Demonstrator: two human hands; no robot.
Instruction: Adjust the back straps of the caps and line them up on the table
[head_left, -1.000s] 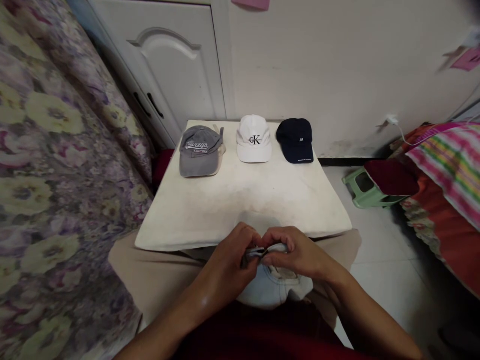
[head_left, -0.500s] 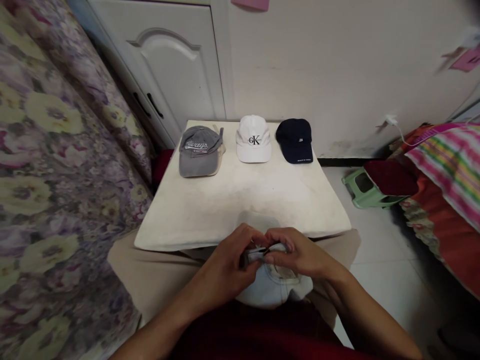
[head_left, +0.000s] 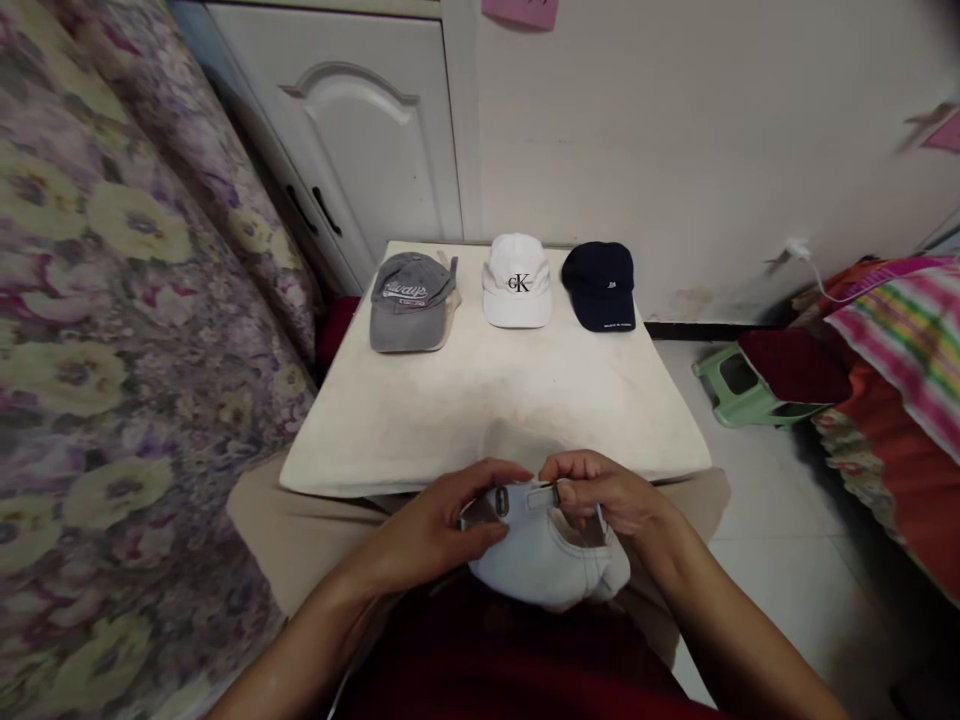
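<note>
A light blue cap is held over my lap at the table's near edge, its back opening and strap towards me. My left hand grips the cap's left side, thumb and fingers around the edge beside a small metal eyelet. With thumb and fingers pinched, my right hand holds the strap by its buckle. The cap's brim points away, over the table edge. Farther back on the table lie a grey cap, a white cap and a navy cap.
The cream-topped table stands against the wall and a white cabinet. A floral curtain hangs at left. On the right are a green stool with a dark red top and a bed with a striped cover.
My hands have moved slightly apart at the cap's back. The metal eyelet and strap end now show between them. The view has shifted a little to the left.
</note>
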